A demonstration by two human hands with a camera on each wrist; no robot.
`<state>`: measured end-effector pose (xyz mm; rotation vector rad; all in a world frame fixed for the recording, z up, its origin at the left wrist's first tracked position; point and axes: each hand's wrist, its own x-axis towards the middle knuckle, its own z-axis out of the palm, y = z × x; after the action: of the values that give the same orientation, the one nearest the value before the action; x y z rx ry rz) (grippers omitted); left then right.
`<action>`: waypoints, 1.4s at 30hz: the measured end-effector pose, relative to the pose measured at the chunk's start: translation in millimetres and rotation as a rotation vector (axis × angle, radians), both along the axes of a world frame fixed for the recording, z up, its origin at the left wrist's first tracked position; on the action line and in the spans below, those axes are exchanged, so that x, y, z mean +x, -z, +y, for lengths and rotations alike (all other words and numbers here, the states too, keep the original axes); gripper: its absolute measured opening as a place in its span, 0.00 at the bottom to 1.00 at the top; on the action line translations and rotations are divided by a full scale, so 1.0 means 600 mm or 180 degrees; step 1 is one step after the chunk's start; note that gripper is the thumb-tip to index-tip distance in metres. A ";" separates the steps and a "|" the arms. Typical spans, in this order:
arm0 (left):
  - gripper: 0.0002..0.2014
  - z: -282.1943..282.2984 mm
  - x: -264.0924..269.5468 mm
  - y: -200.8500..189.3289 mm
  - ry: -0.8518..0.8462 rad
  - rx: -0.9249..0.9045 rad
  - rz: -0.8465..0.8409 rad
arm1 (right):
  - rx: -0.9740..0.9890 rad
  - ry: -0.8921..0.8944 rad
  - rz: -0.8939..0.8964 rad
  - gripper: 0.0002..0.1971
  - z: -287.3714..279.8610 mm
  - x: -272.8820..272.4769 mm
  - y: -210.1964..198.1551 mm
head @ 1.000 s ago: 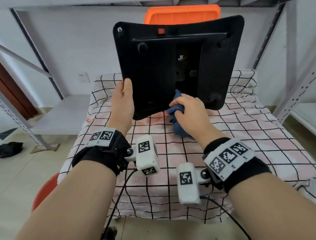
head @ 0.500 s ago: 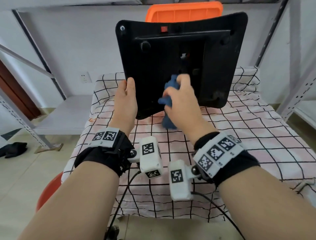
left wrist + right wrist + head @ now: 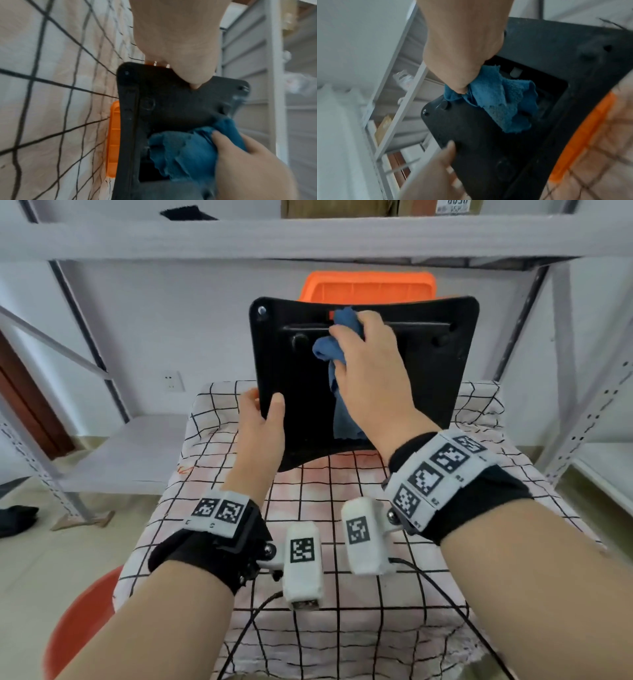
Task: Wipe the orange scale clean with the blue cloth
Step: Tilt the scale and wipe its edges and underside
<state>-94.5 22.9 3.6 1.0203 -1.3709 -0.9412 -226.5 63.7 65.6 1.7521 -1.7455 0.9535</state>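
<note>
The orange scale [image 3: 366,287] stands tipped up on its edge, its black underside [image 3: 428,371] facing me. My left hand [image 3: 262,422] grips the scale's lower left edge, thumb on the black face. My right hand [image 3: 366,344] holds the bunched blue cloth [image 3: 327,350] and presses it against the upper middle of the underside, a tail of cloth hanging down. In the left wrist view the cloth [image 3: 180,148] lies over a recess in the scale [image 3: 171,108]. In the right wrist view the cloth [image 3: 501,105] covers the scale's recess [image 3: 539,54].
The scale rests on a table with a black-checked white cloth [image 3: 342,508]. A grey metal shelf beam [image 3: 308,237] runs overhead, with uprights on both sides. A low grey shelf [image 3: 130,446] is on the left and a red stool [image 3: 78,611] at lower left.
My right hand has carried the cloth up the black underside, from its lower edge to near the top. The left hand keeps its grip on the lower left edge.
</note>
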 end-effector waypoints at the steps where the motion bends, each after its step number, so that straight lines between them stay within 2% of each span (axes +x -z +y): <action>1: 0.20 0.005 0.000 -0.016 -0.0145 -0.0446 -0.0116 | 0.0137 0.0027 0.0060 0.22 -0.003 -0.004 -0.007; 3: 0.28 0.006 -0.001 -0.059 -0.0594 -0.1445 -0.0681 | 0.0358 0.0075 0.0163 0.22 -0.006 -0.008 -0.029; 4: 0.28 0.003 -0.003 -0.090 -0.0795 -0.1773 -0.1084 | 0.0440 0.0095 0.0205 0.21 -0.007 -0.008 -0.041; 7: 0.24 -0.037 -0.015 -0.170 -0.0933 -0.2000 -0.2290 | 0.0567 0.0023 0.0180 0.19 -0.010 -0.013 -0.064; 10: 0.38 -0.068 -0.024 -0.191 -0.0649 -0.2065 -0.3232 | 0.0528 -0.0213 -0.0291 0.19 -0.009 -0.019 -0.075; 11: 0.39 -0.071 -0.025 -0.187 -0.0620 -0.2087 -0.3369 | 0.0502 -0.0255 -0.0410 0.19 -0.010 -0.017 -0.081; 13: 0.36 -0.074 -0.020 -0.180 -0.0700 -0.2135 -0.3309 | 0.0514 -0.0426 -0.0356 0.16 -0.020 -0.012 -0.088; 15: 0.26 -0.073 -0.010 -0.180 -0.0739 -0.2023 -0.3180 | 0.0735 -0.0617 -0.0053 0.11 -0.026 -0.006 -0.090; 17: 0.17 -0.076 0.002 -0.179 -0.0747 -0.1811 -0.3155 | 0.1009 -0.0558 0.0142 0.10 -0.020 -0.014 -0.091; 20: 0.16 -0.071 0.010 -0.179 -0.0737 -0.1778 -0.3228 | 0.1040 -0.0070 0.0162 0.04 0.000 -0.063 -0.097; 23: 0.16 -0.063 -0.004 -0.181 -0.0746 -0.1886 -0.3276 | 0.0945 0.0625 0.0387 0.06 0.037 -0.118 -0.103; 25: 0.16 -0.060 -0.014 -0.185 -0.0743 -0.1912 -0.3205 | 0.0991 0.0866 0.0482 0.03 0.055 -0.129 -0.101; 26: 0.15 -0.058 -0.018 -0.186 -0.0711 -0.1915 -0.3139 | 0.1007 0.0888 0.0472 0.05 0.056 -0.122 -0.097; 27: 0.15 -0.056 -0.020 -0.186 -0.0674 -0.1910 -0.3070 | 0.1000 0.0761 0.0408 0.07 0.054 -0.106 -0.094; 30: 0.14 -0.056 -0.012 -0.180 -0.0589 -0.1889 -0.2900 | 0.1012 -0.0185 0.0386 0.13 0.024 -0.038 -0.081; 32: 0.14 -0.064 0.002 -0.174 -0.0506 -0.1860 -0.2760 | 0.1114 -0.0449 0.0461 0.16 0.013 -0.011 -0.079; 36: 0.14 -0.070 0.017 -0.174 -0.0229 -0.1895 -0.2652 | 0.1158 -0.0405 0.0605 0.18 0.021 -0.028 -0.090; 40: 0.13 -0.056 0.005 -0.175 -0.0229 -0.1970 -0.2592 | 0.1052 -0.0211 0.0629 0.11 0.031 -0.057 -0.088; 42: 0.14 -0.053 0.009 -0.173 -0.0205 -0.1895 -0.2536 | 0.0896 -0.0010 0.0342 0.06 0.039 -0.080 -0.086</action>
<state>-89.0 -9.1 107.6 0.9858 -2.0834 -0.0049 -274.4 87.4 117.1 1.9390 -1.8792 0.6244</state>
